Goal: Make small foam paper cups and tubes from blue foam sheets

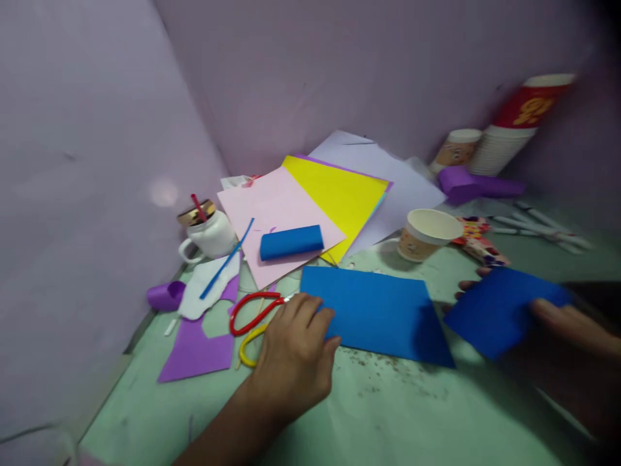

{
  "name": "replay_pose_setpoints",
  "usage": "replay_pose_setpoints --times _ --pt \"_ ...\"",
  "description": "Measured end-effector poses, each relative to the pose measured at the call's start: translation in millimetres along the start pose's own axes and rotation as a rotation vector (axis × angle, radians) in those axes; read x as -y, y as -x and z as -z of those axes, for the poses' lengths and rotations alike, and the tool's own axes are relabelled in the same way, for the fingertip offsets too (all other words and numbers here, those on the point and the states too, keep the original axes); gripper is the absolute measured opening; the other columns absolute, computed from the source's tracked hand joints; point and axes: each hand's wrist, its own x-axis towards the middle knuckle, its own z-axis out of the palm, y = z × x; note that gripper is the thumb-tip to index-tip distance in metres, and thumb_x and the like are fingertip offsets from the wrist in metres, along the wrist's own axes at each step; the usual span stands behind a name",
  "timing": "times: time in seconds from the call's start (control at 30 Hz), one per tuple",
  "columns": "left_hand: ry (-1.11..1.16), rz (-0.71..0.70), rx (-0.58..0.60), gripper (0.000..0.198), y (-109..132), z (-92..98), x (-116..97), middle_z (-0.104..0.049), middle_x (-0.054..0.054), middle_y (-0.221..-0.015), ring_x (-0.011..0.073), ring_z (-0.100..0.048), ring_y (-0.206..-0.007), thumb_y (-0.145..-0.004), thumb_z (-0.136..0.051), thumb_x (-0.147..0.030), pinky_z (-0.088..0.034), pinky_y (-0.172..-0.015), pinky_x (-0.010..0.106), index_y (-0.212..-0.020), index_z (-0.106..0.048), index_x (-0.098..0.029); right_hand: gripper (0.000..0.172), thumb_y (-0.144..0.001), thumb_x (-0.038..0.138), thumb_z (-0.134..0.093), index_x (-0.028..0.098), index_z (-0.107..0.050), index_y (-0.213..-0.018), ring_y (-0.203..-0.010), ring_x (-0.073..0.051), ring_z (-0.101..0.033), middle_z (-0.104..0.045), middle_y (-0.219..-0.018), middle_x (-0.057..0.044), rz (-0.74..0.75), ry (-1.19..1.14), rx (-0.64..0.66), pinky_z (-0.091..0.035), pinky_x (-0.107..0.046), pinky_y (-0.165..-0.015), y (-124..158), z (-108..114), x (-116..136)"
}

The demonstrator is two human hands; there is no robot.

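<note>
My left hand (298, 346) has its fingers curled at the left end of a blue sheet (383, 310), with blue showing between the fingers and thumb. Beside and partly under that hand are scissors with a red and yellow handle (255, 314); their blades are mostly hidden. At the right, my right hand (557, 323) grips a smaller blue piece of sheet (504, 310), thumb on top and fingertips behind, raised above the table and slightly blurred. A rolled blue piece (291, 243) rests on a pink sheet (276, 213) farther back.
Purple scraps (198, 353) and a white scrap with a blue strip (226, 268) lie left, near a white mug (211, 236). Yellow (339, 194) and white sheets lean at the back wall. A paper cup (427, 236), stacked cups (504, 149), a purple shape (460, 184) and markers (543, 226) stand right.
</note>
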Motion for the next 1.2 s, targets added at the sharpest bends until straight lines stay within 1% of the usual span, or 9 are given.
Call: replay_pose_setpoints --times 0.07,0.13,0.17,0.27,0.37,0.47,0.6,0.9,1.2 --pt "0.016 -0.076 0.008 0.030 0.2 -6.6 -1.7 -0.065 0.015 -0.116 0.0320 -0.056 -0.110 -0.085 -0.053 -0.020 -0.051 -0.090 0.054 -0.113 -0.058 -0.010 0.043 -0.057 0.046 -0.078 0.028 -0.071 -0.095 -0.080 -0.031 -0.073 -0.075 -0.097 -0.005 -0.048 -0.029 -0.028 -0.064 -0.041 -0.065 15.6 -17.4 13.4" --pt "0.022 -0.130 0.019 0.032 -0.4 -13.7 -5.2 -0.065 0.016 -0.118 0.0322 -0.056 -0.112 -0.086 -0.052 -0.018 -0.050 -0.091 0.056 -0.116 -0.055 -0.009 0.045 -0.051 0.047 -0.080 0.025 -0.071 -0.090 -0.073 -0.030 -0.073 -0.076 -0.085 -0.006 0.005 -0.056 0.073 -0.063 -0.042 -0.063 21.0 -29.2 19.7" --pt "0.031 -0.149 0.018 0.032 -1.5 -17.0 -7.5 -0.065 0.016 -0.118 0.0320 -0.056 -0.113 -0.086 -0.052 -0.017 -0.050 -0.091 0.057 -0.117 -0.055 -0.009 0.044 -0.054 0.045 -0.080 0.024 -0.070 -0.091 -0.076 -0.030 -0.072 -0.076 -0.087 -0.007 0.015 -0.030 0.133 -0.063 -0.043 -0.065 20.6 -31.2 20.6" --pt "0.033 -0.194 0.022 0.031 -8.3 -25.1 -17.5 -0.064 0.016 -0.120 0.0326 -0.053 -0.117 -0.087 -0.049 -0.015 -0.047 -0.095 0.058 -0.117 -0.056 -0.010 0.043 -0.064 0.044 -0.077 0.021 -0.067 -0.098 -0.080 -0.029 -0.072 -0.074 -0.095 -0.011 0.138 0.061 0.168 -0.060 -0.042 -0.068 16.2 -24.8 19.9" --pt "-0.006 -0.260 0.113 0.036 -17.3 -33.2 -30.8 -0.060 0.016 -0.129 0.0354 -0.049 -0.124 -0.087 -0.045 -0.011 -0.043 -0.098 0.061 -0.121 -0.056 -0.012 0.054 -0.066 0.039 -0.079 0.025 -0.060 -0.114 -0.096 -0.028 -0.068 -0.070 -0.110 -0.010 0.326 0.198 0.177 -0.057 -0.039 -0.079 17.3 -15.3 19.9" --pt "-0.014 -0.267 0.251 0.038 -22.8 -42.7 -39.5 -0.056 0.014 -0.134 0.0365 -0.049 -0.125 -0.087 -0.043 -0.012 -0.043 -0.097 0.062 -0.123 -0.057 -0.014 0.059 -0.065 0.033 -0.082 0.028 -0.057 -0.118 -0.105 -0.027 -0.064 -0.067 -0.117 -0.008 0.402 0.403 0.394 -0.052 -0.038 -0.087 22.3 -15.5 20.9" --pt "0.040 -0.205 0.293 0.035 -21.8 -51.0 -39.8 -0.057 0.012 -0.133 0.0338 -0.050 -0.123 -0.091 -0.040 -0.019 -0.042 -0.099 0.060 -0.121 -0.059 -0.014 0.058 -0.066 0.032 -0.081 0.026 -0.057 -0.118 -0.107 -0.025 -0.062 -0.065 -0.117 -0.008 0.497 0.563 0.586 -0.048 -0.040 -0.094 23.2 -22.1 18.0" --pt "0.047 -0.230 0.290 0.036 -21.0 -50.7 -38.9 -0.058 0.015 -0.132 0.0347 -0.051 -0.121 -0.091 -0.039 -0.018 -0.042 -0.097 0.060 -0.120 -0.059 -0.011 0.075 -0.063 0.030 -0.082 0.025 -0.046 -0.128 -0.113 -0.028 -0.059 -0.060 -0.125 -0.011 0.534 0.656 0.583 -0.044 -0.045 -0.097 13.4 -17.8 3.9" --pt "0.088 -0.197 0.330 0.038 -20.4 -49.3 -38.8 -0.056 0.014 -0.134 0.0347 -0.049 -0.123 -0.092 -0.038 -0.019 -0.039 -0.101 0.061 -0.122 -0.059 -0.011 0.056 -0.066 0.034 -0.078 0.021 -0.054 -0.114 -0.101 -0.028 -0.063 -0.066 -0.109 -0.010 0.552 0.737 0.491 -0.049 -0.044 -0.091 15.0 -18.9 -1.8"
